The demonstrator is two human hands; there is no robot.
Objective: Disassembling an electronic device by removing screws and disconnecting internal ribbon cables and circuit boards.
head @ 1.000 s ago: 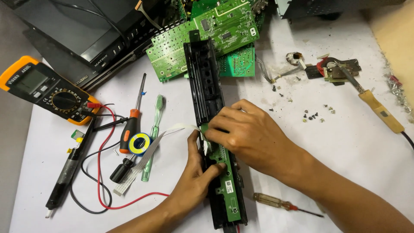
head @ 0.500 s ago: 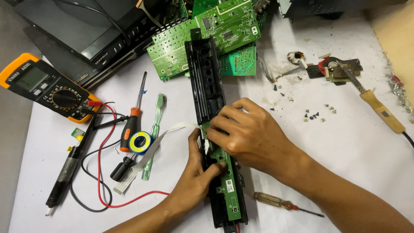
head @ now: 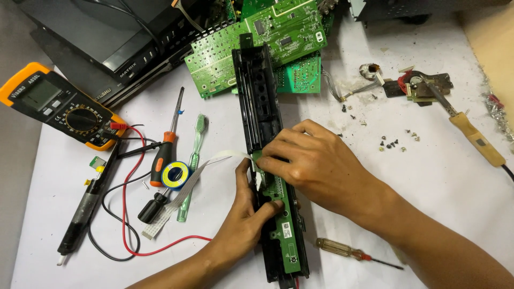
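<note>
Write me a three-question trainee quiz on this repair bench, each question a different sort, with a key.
1. True or false: both hands rest on the long black panel.
2. Which lies nearest the left hand? A) soldering iron B) white ribbon cable C) multimeter
3. Fill in: the narrow strip under the right hand is a green ____.

Key: 1 true; 2 B; 3 circuit board.

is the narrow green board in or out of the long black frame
In. The narrow green board lies seated along the long black frame, with the left hand and right hand pressing on it.
</note>
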